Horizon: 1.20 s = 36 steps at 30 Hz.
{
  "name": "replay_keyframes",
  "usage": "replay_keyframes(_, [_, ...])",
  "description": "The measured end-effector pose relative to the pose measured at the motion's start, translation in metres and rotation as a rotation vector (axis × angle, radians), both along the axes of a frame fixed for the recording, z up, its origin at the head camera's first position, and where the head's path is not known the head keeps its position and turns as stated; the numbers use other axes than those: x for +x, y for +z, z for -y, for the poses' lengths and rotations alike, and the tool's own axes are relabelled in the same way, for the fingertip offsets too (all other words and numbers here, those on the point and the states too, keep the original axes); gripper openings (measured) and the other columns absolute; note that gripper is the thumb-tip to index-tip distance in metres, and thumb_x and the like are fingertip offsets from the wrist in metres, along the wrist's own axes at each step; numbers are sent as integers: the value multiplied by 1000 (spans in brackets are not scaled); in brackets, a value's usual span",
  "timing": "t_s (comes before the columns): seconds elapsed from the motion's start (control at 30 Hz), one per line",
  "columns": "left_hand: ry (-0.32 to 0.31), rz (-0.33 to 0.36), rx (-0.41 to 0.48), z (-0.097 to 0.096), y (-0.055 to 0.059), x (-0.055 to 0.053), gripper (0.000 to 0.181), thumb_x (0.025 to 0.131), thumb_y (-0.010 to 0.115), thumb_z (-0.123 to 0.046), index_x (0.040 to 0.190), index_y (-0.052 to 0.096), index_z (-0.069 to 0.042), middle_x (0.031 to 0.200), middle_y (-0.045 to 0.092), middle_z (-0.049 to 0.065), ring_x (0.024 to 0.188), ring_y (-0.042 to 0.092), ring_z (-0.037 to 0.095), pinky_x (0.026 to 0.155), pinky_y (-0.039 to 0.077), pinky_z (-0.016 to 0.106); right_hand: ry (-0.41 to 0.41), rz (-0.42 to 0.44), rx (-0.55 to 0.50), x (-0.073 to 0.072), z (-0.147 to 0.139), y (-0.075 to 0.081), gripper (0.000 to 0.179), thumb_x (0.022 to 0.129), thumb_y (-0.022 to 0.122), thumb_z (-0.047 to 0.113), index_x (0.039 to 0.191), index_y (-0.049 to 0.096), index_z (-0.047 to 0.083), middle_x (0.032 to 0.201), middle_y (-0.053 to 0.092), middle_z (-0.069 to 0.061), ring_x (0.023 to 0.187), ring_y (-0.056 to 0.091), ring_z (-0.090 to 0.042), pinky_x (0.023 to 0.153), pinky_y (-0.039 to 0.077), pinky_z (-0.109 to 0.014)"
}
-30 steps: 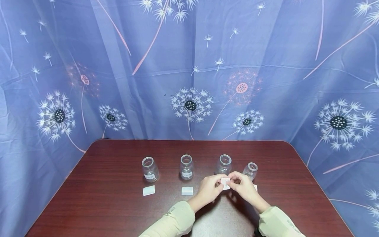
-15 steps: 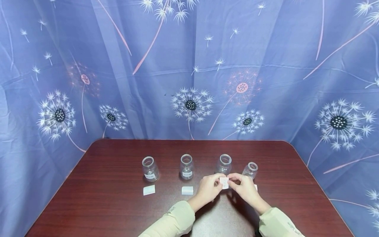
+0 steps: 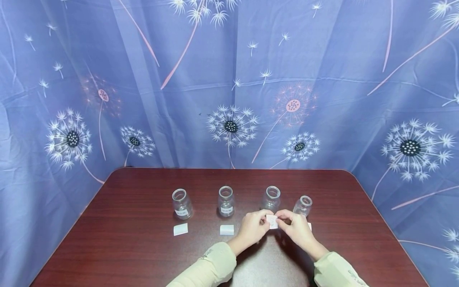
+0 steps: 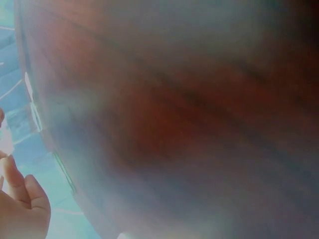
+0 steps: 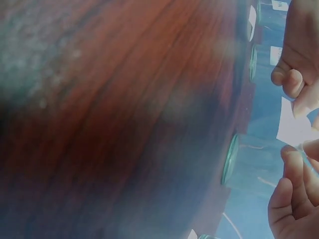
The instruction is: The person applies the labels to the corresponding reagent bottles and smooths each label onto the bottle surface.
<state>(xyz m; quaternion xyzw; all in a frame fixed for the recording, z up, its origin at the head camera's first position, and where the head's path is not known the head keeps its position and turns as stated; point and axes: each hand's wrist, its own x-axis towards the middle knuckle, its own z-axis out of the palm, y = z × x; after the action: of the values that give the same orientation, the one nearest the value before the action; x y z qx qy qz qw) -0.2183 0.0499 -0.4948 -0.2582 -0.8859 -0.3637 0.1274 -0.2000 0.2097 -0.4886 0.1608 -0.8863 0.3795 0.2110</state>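
Observation:
In the head view, my left hand and right hand meet over the table's right half. Between their thumbs and fingers they pinch a small white paper label with dark print too small to read. Right behind the hands is a glass jar, its lower part hidden by them. A smaller glass jar stands beyond my right hand. In the right wrist view, the label shows between both hands, lifted off the table. Only a few curled fingers appear at the left wrist view's edge.
Two glass jars with printed labels, one at the left and one in the middle, stand on the dark red table. White paper slips lie before them, left and middle. Another slip shows partly behind my right hand. A blue curtain hangs behind.
The label has shifted slightly left and turned a little between my fingers. My right hand has moved slightly with it; the jars and slips stay where they were.

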Motion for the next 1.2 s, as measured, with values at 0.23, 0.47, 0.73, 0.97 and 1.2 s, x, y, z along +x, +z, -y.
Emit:
replay_keyframes(0.23, [-60,1,-20,0,-1,-1,23,73,63,-15,96,64,-20,65,61,-10,52,44,-10,51,31,7,4,-119,15,-3,0,0,24,60,70,-7,68,60,13,65,55,6,52,41,-1,48,32,-11])
replay_keyframes(0.47, [-127,-4,-36,3,0,-1,20,80,60,-21,99,65,-21,72,64,-8,58,49,-8,55,32,5,0,-134,32,-3,-2,0,28,57,69,-9,65,57,14,63,51,8,54,40,1,50,31,-9])
replay_keyframes(0.73, [-118,-55,-39,4,4,-1,17,83,57,-29,93,69,-23,82,67,-9,70,57,-2,61,36,7,40,-103,43,-3,-4,-2,27,59,68,-7,66,57,16,64,51,10,53,45,-7,50,33,-12])
replay_keyframes(0.97, [-114,1,-21,4,6,-2,14,81,60,-30,86,70,-22,79,66,-9,67,54,-5,61,35,6,73,-83,49,-1,-4,-3,25,61,69,-7,67,58,15,64,49,12,53,43,-5,49,34,-14])
replay_keyframes(1.2, [-148,154,101,2,1,-4,9,79,62,-22,85,68,-18,77,67,-8,66,53,-7,62,40,8,121,-117,48,-1,-4,-3,26,60,69,-8,68,58,14,64,51,11,54,39,3,49,32,-11])
